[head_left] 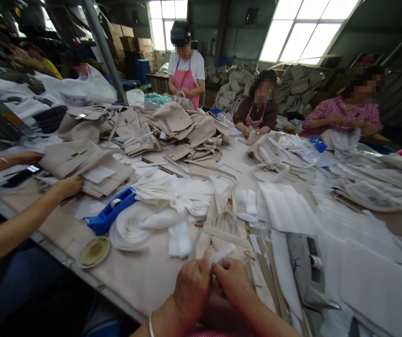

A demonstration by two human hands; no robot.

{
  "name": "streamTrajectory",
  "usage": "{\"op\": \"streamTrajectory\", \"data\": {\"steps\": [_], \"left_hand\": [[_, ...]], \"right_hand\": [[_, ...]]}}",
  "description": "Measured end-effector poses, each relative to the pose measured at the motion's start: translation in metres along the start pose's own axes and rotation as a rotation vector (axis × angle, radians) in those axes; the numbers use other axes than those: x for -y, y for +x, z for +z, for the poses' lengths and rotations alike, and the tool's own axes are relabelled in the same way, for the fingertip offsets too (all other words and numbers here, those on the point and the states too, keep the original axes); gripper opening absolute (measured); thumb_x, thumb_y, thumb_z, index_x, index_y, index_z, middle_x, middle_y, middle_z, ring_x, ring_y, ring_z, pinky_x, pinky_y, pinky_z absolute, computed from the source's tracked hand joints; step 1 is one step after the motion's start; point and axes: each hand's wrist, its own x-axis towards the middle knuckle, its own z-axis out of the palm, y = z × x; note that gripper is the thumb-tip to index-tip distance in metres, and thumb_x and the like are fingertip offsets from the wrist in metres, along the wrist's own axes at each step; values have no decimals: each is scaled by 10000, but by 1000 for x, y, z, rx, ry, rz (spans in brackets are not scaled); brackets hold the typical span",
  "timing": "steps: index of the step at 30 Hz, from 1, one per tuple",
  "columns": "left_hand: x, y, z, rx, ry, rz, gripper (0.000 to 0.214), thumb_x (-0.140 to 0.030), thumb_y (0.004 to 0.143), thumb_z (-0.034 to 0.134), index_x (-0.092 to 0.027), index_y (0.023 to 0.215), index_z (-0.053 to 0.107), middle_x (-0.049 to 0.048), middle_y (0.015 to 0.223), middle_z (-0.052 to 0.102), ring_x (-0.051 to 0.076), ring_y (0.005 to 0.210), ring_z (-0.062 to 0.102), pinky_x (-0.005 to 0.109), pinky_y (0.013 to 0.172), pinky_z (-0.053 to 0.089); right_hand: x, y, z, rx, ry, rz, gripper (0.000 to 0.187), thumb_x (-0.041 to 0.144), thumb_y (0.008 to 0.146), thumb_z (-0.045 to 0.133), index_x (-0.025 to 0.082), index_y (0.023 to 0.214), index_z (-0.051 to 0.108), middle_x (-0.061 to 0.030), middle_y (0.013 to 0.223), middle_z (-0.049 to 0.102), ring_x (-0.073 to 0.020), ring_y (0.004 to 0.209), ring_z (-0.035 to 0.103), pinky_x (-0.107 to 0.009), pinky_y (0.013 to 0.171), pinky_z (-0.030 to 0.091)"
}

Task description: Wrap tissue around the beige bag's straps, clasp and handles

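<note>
My left hand [193,284] and my right hand [234,280] meet at the table's near edge, fingers pinched together. Between their fingertips sticks up a small strip of white foam sheet [225,252], its lower end hidden by the fingers. Under and just beyond them lies a beige handbag [204,233] with a brass-coloured zipper pull [211,241] and a long strap [234,185] trailing away. My left index finger points toward the zipper pull; whether it touches cannot be made out. Part of the bag is covered by my hands.
White foam strips [134,224], a blue tape dispenser [111,210] and a round tin [93,252] lie left. A grey tape dispenser [308,271] and foam sheets [380,276] lie right. Beige bags [173,119] are heaped behind. A co-worker's hands [69,186] handle a bag at left; others work opposite.
</note>
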Motion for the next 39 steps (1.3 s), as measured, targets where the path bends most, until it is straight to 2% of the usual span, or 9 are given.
{"op": "streamTrajectory", "data": {"steps": [4, 9, 12, 16, 21, 28, 34, 37, 39], "left_hand": [[3, 0, 0, 56, -10, 52, 394, -42, 881, 503, -119, 1266, 538, 46, 755, 683, 216, 663, 655, 331, 595, 516], [4, 4, -4, 88, -60, -27, 156, -69, 859, 534, -146, 938, 645, 64, 714, 691, 228, 644, 650, 321, 579, 502], [2, 9, -7, 129, -128, -91, 182, -113, 887, 502, -189, 769, 618, 58, 702, 694, 213, 648, 655, 308, 601, 494], [1, 15, -11, 197, -227, -228, 228, -134, 897, 456, -187, 763, 633, 70, 724, 708, 216, 680, 669, 306, 624, 466], [4, 22, -21, 290, -409, -381, 256, -166, 908, 430, -178, 768, 644, 75, 727, 696, 217, 704, 655, 306, 644, 428], [19, 36, -41, 460, -856, -411, 257, -273, 924, 457, -174, 778, 643, 7, 736, 667, 154, 708, 602, 238, 653, 444], [25, 34, -42, 484, -1099, -480, 328, -398, 944, 459, -143, 846, 640, 23, 788, 646, 159, 756, 576, 251, 696, 445], [24, 31, -37, 480, -1264, -537, 400, -517, 928, 502, -149, 828, 624, 22, 772, 639, 157, 733, 563, 255, 682, 429], [23, 32, -33, 442, -1218, -583, 453, -567, 916, 508, -155, 755, 605, 10, 691, 617, 152, 672, 546, 257, 651, 412]], "right_hand": [[-3, 0, -1, 12, 4, -22, 243, 296, 746, 559, 209, 523, 517, 41, 408, 525, -115, 368, 479, -217, 385, 312], [-4, -7, -6, 54, 9, -66, 240, 322, 761, 566, 177, 575, 612, 13, 479, 586, -114, 403, 484, -224, 419, 328], [-2, -11, -7, 61, 23, -64, 212, 296, 759, 572, 168, 613, 658, 14, 485, 594, -118, 422, 476, -229, 429, 318], [0, -10, -6, 38, 41, -55, 182, 284, 741, 583, 167, 672, 704, 11, 499, 622, -132, 441, 498, -237, 431, 321], [-3, -1, -3, -12, -21, -139, 177, 281, 718, 591, 167, 661, 714, -25, 579, 699, -178, 531, 604, -256, 490, 396], [-8, 10, -2, 29, 27, -290, 152, 238, 759, 559, 185, 655, 657, -42, 649, 741, -211, 649, 707, -271, 639, 507], [-7, 16, -2, -22, -36, -223, 176, 286, 756, 631, 203, 628, 542, -28, 574, 685, -201, 573, 664, -260, 543, 444], [-8, 16, -1, 119, 59, -245, 149, 290, 789, 606, 171, 700, 617, -34, 620, 703, -194, 602, 668, -252, 556, 451], [-10, 16, 0, 201, 143, -319, 173, 279, 817, 574, 152, 745, 667, -45, 658, 718, -192, 627, 673, -250, 577, 467]]}}
